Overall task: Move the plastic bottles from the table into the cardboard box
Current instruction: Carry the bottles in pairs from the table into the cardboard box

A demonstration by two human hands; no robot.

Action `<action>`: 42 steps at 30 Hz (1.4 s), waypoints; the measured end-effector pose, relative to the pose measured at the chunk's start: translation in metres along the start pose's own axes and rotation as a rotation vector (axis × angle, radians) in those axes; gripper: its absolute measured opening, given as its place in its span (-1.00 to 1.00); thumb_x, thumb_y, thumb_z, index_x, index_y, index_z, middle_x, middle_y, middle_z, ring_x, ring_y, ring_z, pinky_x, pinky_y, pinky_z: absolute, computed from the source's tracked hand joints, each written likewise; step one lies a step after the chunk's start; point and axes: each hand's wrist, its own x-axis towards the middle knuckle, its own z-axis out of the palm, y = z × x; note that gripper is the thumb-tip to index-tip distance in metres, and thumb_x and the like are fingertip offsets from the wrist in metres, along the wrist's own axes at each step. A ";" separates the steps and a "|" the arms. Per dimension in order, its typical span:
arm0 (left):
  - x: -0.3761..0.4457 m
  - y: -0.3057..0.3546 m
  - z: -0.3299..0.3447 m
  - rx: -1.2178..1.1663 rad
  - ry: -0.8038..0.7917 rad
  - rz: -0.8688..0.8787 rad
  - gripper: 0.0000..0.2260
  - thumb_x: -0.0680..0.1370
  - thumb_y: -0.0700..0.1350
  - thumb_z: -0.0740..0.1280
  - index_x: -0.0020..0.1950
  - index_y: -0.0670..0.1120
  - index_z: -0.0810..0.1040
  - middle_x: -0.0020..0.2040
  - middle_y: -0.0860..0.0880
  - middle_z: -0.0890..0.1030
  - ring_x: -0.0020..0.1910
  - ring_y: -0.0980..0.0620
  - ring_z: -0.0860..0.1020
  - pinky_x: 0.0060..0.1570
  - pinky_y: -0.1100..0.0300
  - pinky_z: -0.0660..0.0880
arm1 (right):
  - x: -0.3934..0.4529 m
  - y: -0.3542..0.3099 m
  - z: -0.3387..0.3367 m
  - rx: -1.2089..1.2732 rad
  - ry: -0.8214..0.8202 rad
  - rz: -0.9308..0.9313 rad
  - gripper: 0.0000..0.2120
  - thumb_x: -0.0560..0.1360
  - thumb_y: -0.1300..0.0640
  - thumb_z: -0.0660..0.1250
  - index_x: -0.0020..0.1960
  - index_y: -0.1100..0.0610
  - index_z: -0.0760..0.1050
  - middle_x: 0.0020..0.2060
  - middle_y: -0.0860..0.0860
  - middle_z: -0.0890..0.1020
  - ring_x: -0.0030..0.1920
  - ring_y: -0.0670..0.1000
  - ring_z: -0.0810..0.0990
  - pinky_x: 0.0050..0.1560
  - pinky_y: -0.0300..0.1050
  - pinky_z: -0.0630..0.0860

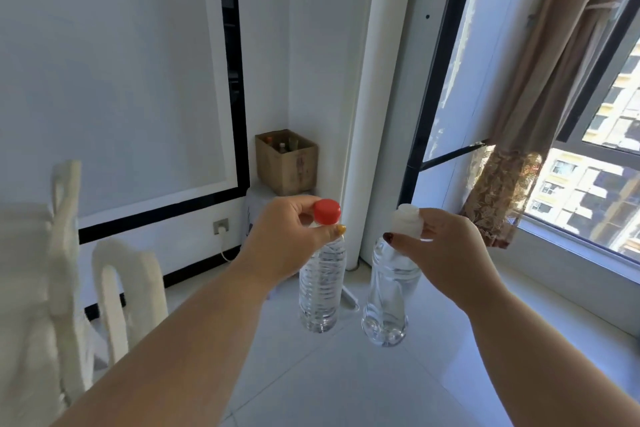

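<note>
My left hand [287,236] grips the neck of a clear ribbed plastic bottle with a red cap [322,288], which hangs upright in the air. My right hand [446,250] pinches the neck of a clear smooth bottle with a white cap [388,302], also hanging in the air. Both arms reach forward. The cardboard box [287,166] stands far ahead in the room's corner on a low white stand, its top open, with several bottles inside it. The table is not in view.
White chair backs [114,288] stand at the left. A white pipe column [367,114] rises right of the box. A window ledge [571,305] and a brown curtain [526,114] run along the right. Pale floor tiles [329,374] lie below my arms.
</note>
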 end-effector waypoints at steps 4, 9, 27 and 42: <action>0.078 -0.022 0.011 0.018 0.047 -0.010 -0.76 0.42 -0.02 0.55 0.06 0.05 0.67 -0.11 0.23 0.66 -0.03 0.25 0.61 -0.06 0.44 0.40 | 0.084 0.019 0.021 0.037 -0.018 0.010 -0.75 0.35 0.02 0.56 -0.03 0.11 0.67 -0.18 -0.01 0.73 -0.07 0.02 0.69 0.01 0.00 0.63; 0.175 -0.055 0.017 0.074 0.099 -0.030 -0.80 0.43 -0.02 0.54 0.03 0.05 0.67 -0.08 0.10 0.70 -0.02 0.15 0.62 -0.14 0.51 0.41 | 0.193 0.047 0.057 0.053 -0.068 0.014 -0.77 0.36 -0.03 0.53 -0.13 0.11 0.63 -0.27 0.01 0.71 -0.16 0.07 0.68 -0.07 0.08 0.64; 0.533 -0.220 -0.010 0.139 0.287 -0.169 -0.75 0.41 0.04 0.54 0.06 0.19 0.64 -0.04 0.26 0.65 -0.02 0.31 0.59 -0.10 0.39 0.37 | 0.598 0.082 0.239 0.136 -0.269 -0.127 -0.72 0.31 -0.11 0.49 -0.12 0.06 0.62 -0.20 0.03 0.70 -0.13 0.07 0.68 -0.09 0.07 0.63; 0.800 -0.358 -0.065 0.118 0.336 -0.167 -0.74 0.42 -0.02 0.54 0.10 0.10 0.66 -0.03 0.25 0.63 0.00 0.32 0.55 -0.07 0.36 0.38 | 0.868 0.094 0.410 0.178 -0.201 -0.134 -0.66 0.36 -0.04 0.50 -0.02 0.19 0.61 -0.13 0.10 0.70 -0.06 0.14 0.66 -0.02 0.10 0.61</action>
